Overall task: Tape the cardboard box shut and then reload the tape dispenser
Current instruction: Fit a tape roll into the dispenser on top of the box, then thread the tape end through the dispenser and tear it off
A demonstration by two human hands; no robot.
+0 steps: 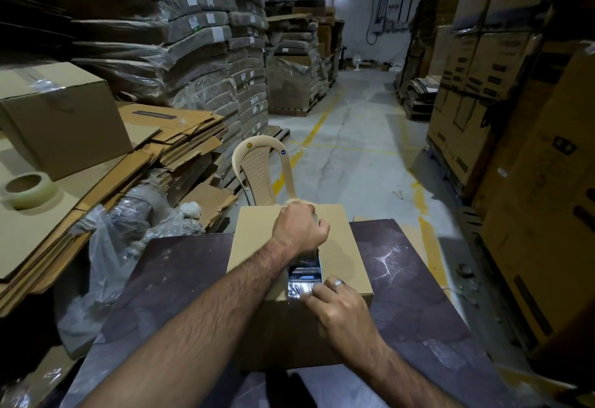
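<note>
Cardboard box (301, 278) may get crooked tape if your left hand (299, 229), fisted on the tape dispenser (305, 270), veers while your right hand (335, 303) pinches the tape end.

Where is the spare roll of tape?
The spare tape roll lies flat at the far left of the head view, on flattened cardboard just in front of the sealed box.

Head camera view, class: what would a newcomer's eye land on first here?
First the two hands on the box at centre, on a dark table: the left hand grips the tape dispenser, the right hand presses tape at the near edge. Next, a beige chair just behind, and a tape roll on flat cardboard at far left.
</note>
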